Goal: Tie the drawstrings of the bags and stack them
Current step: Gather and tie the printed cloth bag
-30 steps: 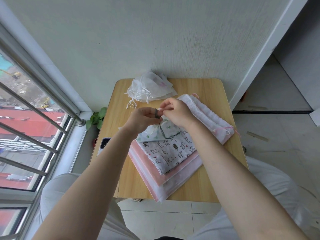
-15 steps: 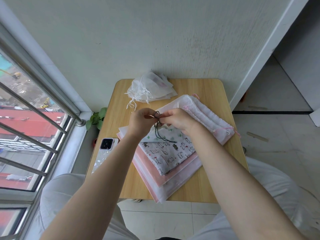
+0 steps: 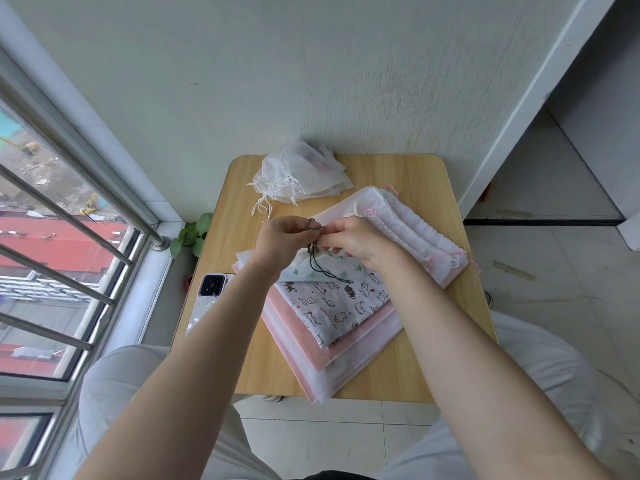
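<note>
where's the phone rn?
Head view: the pale smartphone with a black camera block lies on the light wooden table at its left edge, beside the left forearm.

Your forearms are bare right up to the near edge of view, with no sleeves, watch or rings showing on your left hand [image 3: 282, 239] or your right hand [image 3: 356, 242]. Below the wooden table [image 3: 408, 174], your knees wear loose, light grey trousers [image 3: 114, 386], creased at both legs.
</note>
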